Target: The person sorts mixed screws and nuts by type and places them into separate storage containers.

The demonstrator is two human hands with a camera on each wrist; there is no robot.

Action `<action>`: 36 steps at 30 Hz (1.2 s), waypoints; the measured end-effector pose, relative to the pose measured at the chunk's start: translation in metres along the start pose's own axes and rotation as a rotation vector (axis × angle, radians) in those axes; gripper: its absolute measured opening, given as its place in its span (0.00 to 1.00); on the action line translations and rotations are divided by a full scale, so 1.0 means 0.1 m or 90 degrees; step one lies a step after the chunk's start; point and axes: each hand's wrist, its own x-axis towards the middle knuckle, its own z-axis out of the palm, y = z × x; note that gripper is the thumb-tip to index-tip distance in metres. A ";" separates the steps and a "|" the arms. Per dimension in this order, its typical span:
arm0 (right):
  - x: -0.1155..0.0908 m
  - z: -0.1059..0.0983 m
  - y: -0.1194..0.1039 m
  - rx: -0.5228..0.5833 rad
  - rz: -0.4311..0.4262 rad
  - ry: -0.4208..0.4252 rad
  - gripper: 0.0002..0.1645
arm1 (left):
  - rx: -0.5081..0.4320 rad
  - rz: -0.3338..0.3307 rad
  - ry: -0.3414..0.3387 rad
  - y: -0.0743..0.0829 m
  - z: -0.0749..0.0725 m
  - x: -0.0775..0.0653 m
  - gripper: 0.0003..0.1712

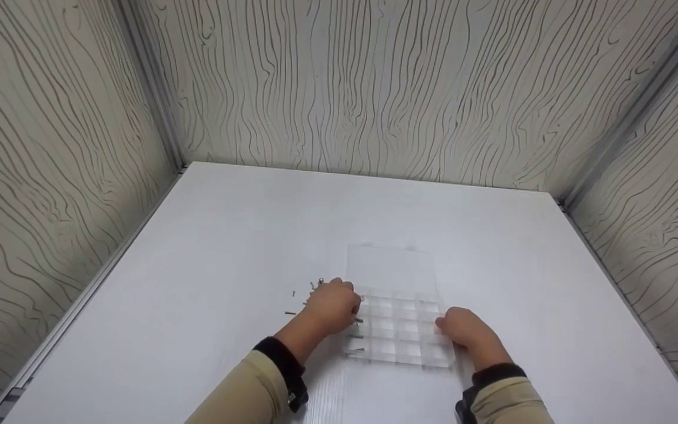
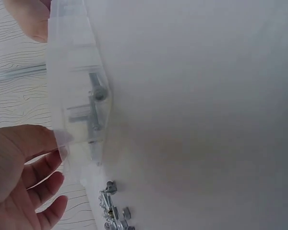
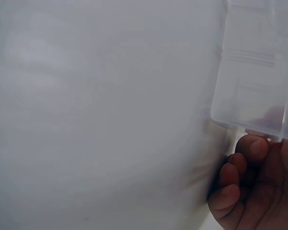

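Pinching opposite edges of a clear divided box (image 1: pixel 408 340), left hand (image 1: pixel 330 306) and right hand (image 1: pixel 473 331) apparently steady it beside loose fasteners (image 2: pixel 110 188).

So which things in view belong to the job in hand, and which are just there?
Part of the job:
see-through box, left hand and right hand gripping its edges
metal pieces inside it
loose metal pieces beside it, probably

Just there:
white table
patterned walls

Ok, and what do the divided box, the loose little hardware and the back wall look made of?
Divided box: probably clear plastic, smooth; things show through its walls. Loose hardware: likely metal, silvery and shiny, with bright glints. Back wall: pale with dark wood-grain lines; wood or printed sheet, I can't tell.
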 end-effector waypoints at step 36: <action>0.03 0.00 -0.02 -0.049 -0.009 0.003 0.17 | -0.035 -0.263 -0.114 -0.55 0.11 -0.02 0.18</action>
